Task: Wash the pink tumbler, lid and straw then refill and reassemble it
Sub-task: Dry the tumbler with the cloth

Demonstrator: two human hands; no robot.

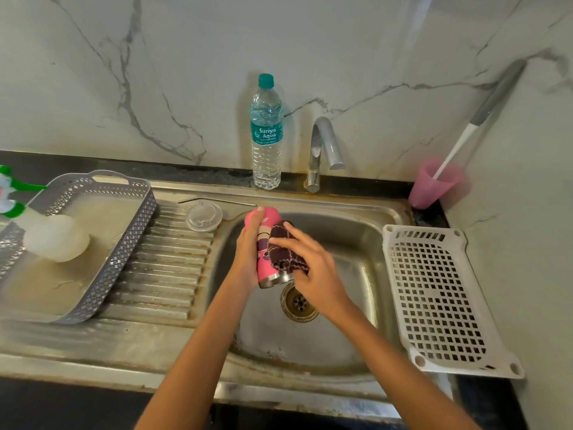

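My left hand (pixel 249 249) grips the pink tumbler (pixel 263 262) over the sink basin (pixel 350 237), tilted with its steel base toward the drain. My right hand (pixel 307 259) presses a dark maroon cloth (pixel 283 248) against the tumbler's side. The clear lid (pixel 203 216) lies flat on the ribbed drainboard, left of the basin. Behind it the metal straw (pixel 217 200) rests along the sink's back rim. A capped water bottle (pixel 266 131) stands upright by the wall, left of the tap (pixel 324 150).
A grey perforated tray (pixel 124 252) holding a spray bottle (pixel 46 231) sits at the left. A white plastic rack (pixel 440 302) lies right of the basin. A pink cup (pixel 434 184) with a brush in it stands in the back right corner. The drain (pixel 299 302) is open.
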